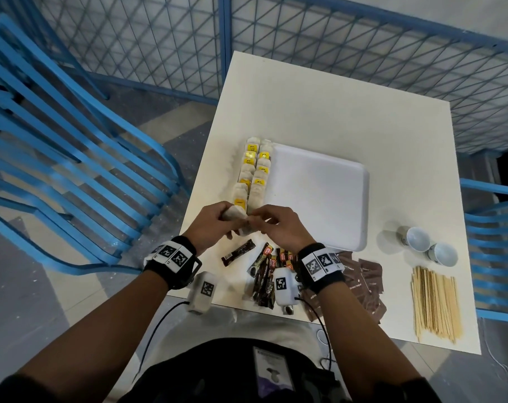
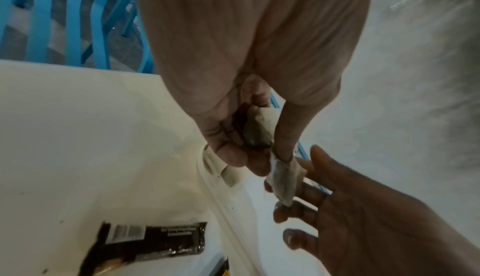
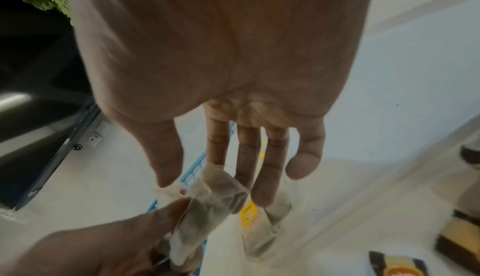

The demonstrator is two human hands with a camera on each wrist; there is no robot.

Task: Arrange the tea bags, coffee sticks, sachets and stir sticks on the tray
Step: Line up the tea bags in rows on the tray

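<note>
Both hands meet at the near end of two rows of tea bags [image 1: 253, 173] with yellow tags, which lie on the table along the left rim of the white tray [image 1: 316, 196]. My left hand [image 1: 232, 219] has its fingers curled round one tea bag [image 2: 257, 128] and pinches a second tea bag [image 2: 283, 180] at its fingertips. My right hand [image 1: 255, 219] pinches that second tea bag [image 3: 210, 198] by its edge between thumb [image 3: 166, 163] and forefinger, the other fingers straight. Coffee sticks [image 1: 264, 274], brown sachets [image 1: 366, 286] and wooden stir sticks [image 1: 434, 303] lie along the table's near edge.
One coffee stick [image 1: 237, 253] lies apart under my left wrist. Two small white cups [image 1: 418, 238] stand right of the tray. Blue slatted chairs [image 1: 72, 158] flank the table, and a blue mesh fence [image 1: 334, 45] runs behind it.
</note>
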